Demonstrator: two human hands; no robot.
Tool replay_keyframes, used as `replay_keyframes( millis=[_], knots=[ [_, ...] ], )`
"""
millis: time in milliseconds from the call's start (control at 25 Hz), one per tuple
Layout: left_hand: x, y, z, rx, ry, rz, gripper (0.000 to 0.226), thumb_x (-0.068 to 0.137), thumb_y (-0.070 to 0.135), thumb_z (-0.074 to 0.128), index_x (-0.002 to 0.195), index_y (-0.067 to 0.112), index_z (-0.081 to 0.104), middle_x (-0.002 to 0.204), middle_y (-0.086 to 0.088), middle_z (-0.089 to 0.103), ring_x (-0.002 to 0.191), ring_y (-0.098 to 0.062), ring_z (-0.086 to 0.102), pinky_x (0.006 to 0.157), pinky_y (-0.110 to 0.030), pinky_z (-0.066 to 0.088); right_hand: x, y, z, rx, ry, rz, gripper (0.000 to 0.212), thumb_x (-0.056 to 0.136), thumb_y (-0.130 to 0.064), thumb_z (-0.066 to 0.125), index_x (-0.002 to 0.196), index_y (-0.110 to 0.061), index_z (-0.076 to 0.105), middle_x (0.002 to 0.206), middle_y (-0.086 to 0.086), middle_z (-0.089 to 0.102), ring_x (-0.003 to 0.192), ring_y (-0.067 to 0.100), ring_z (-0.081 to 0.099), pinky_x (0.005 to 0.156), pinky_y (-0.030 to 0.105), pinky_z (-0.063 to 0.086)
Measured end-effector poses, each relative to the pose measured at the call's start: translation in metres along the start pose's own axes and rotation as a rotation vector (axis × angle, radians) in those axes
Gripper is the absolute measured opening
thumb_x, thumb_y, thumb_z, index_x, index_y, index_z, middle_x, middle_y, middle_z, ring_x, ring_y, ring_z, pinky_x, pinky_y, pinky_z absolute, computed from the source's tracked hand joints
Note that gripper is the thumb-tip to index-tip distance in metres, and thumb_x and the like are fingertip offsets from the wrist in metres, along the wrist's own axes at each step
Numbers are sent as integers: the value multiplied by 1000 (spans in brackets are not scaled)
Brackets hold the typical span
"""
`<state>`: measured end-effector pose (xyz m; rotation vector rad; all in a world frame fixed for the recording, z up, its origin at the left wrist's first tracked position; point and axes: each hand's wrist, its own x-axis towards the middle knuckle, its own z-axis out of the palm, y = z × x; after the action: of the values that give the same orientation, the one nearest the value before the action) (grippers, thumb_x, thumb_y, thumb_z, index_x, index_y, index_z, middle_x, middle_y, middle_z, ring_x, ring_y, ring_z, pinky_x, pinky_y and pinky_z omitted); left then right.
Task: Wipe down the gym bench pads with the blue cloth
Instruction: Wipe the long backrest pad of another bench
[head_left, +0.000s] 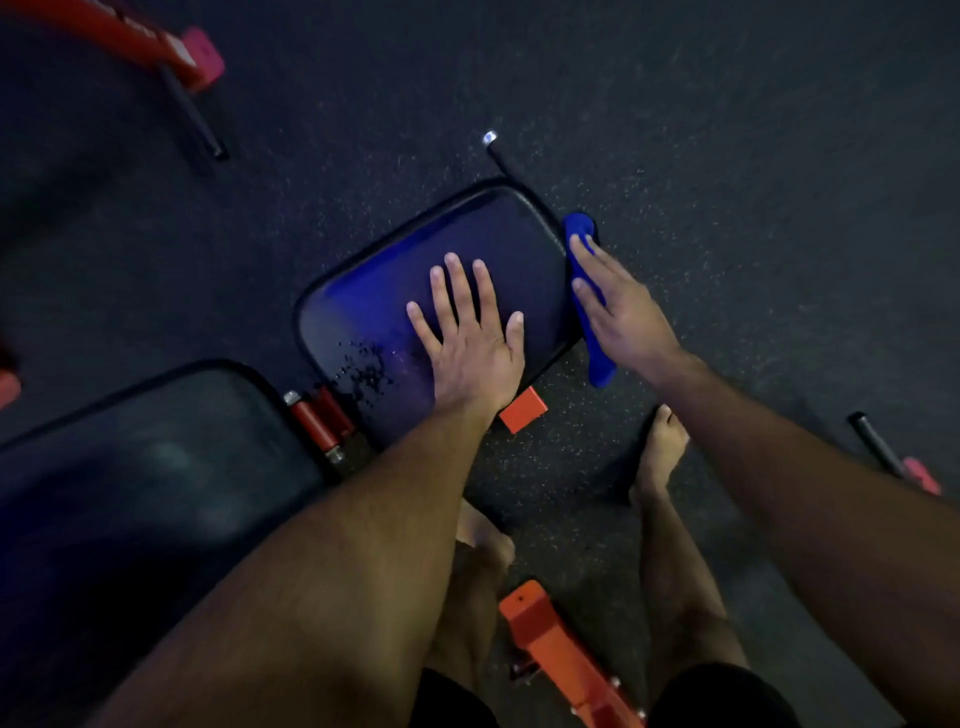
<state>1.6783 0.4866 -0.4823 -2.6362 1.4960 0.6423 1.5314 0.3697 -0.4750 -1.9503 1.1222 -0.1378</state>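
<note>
Right hand (621, 312) presses the blue cloth (589, 296) with straight fingers against the bench pad's (395, 291) right edge, centre-right of the frame; left hand (470, 338) lies flat, fingers spread, on the pad.

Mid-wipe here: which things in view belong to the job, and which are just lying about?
Job:
- blue cloth, under the right hand at the pad's edge
- seat pad, left hand flat on it, droplets near one corner
- back pad

Lying about:
- orange frame
- red frame, top left
- black bar, far right
</note>
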Motion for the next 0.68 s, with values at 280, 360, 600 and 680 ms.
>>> replay_keyframes(
  millis=[280, 360, 600, 680],
  knots=[
    [8, -80, -10, 214, 32, 449, 77, 102, 62, 22, 165, 22, 4, 171, -14, -4, 158, -30, -1, 126, -54, 8, -74, -14, 26, 185, 64, 267, 53, 107, -30, 40, 157, -28, 24, 165, -8, 17, 149, 5, 18, 117, 16, 15],
    [11, -81, 0, 220, 101, 465, 78, 99, 58, 30, 164, 21, 10, 171, -15, 2, 158, -30, 4, 126, -53, 9, -89, -22, 46, 339, 122, 337, 52, 107, -30, 41, 156, -29, 24, 162, -11, 21, 146, -1, 18, 114, 7, 13],
    [14, -87, 5, 209, 159, 508, 75, 99, 51, 35, 164, 20, 14, 171, -16, 8, 158, -31, 7, 126, -54, 8, -43, -25, 75, 602, 493, 467, 47, 107, -32, 40, 153, -23, 36, 157, -10, 37, 141, -2, 33, 118, 18, 24],
    [12, -88, 5, 220, 159, 531, 74, 101, 49, 33, 164, 17, 14, 171, -16, 7, 158, -33, 5, 126, -55, 6, -30, -32, 86, 650, 605, 509, 45, 107, -32, 37, 151, -24, 38, 155, -10, 40, 141, 2, 36, 119, 27, 28]
  ],
)
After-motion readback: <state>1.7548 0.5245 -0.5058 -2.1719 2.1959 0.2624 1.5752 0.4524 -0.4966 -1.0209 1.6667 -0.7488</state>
